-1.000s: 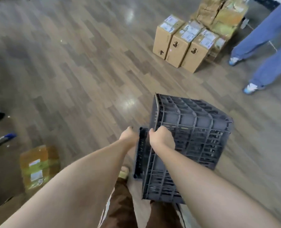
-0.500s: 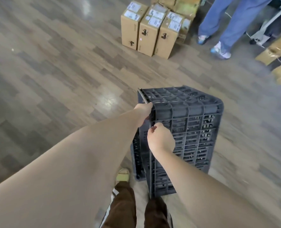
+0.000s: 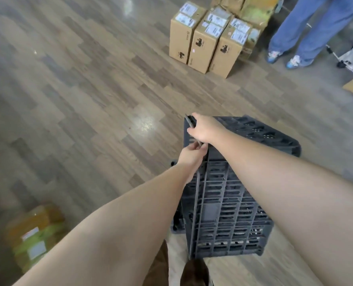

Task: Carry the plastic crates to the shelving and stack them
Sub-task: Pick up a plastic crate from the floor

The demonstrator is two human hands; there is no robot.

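The carrying step looks in hand: the crate hangs tipped on its side just above the floor, left hand and right hand both clamped on its upper rim, arms outstretched, and next it needs walking to shelving not in view

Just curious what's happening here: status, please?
Left hand and right hand gripping the dark crate edge. Crate tipped, off shelving. Cardboard boxes, bystander ahead.
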